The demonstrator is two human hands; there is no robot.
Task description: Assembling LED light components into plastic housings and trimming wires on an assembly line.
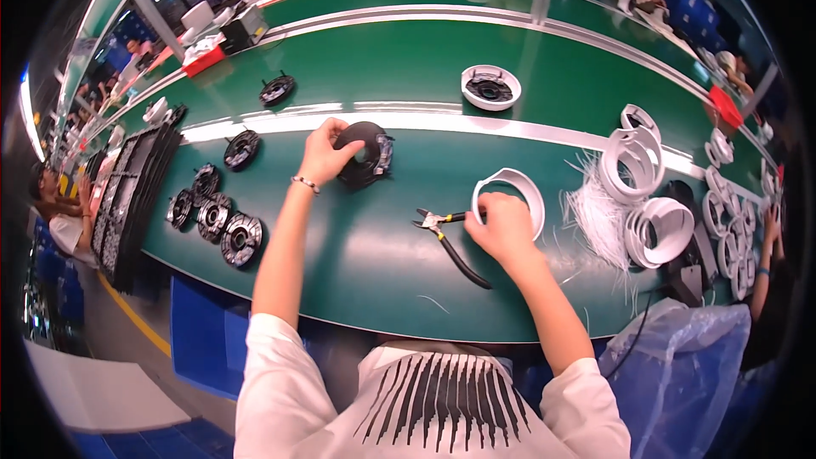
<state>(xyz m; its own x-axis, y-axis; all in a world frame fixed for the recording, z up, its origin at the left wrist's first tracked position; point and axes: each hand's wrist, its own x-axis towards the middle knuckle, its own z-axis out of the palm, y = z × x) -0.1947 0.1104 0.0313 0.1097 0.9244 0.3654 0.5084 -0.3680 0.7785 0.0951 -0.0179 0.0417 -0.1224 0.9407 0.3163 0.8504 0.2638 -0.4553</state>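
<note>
Left hand (323,153) curled around a black round part (364,153), holding it on the green table (374,246). Right hand (503,228) pinches the rim of a white ring (518,187) lying mid-table, black-handled cutters (449,242) just beside it. Stacked white rings (646,195) at right, beside loose white strips (595,212). Black round parts (212,212) grouped left. Clear plastic bag (680,365) below the table's edge, right.

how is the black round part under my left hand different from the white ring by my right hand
The black round part is dark, bulky and filled in, gripped by the left hand. The white ring is pale, thin and open in the middle, with the right hand on its near edge. Both are round and sit on the green table.
</note>
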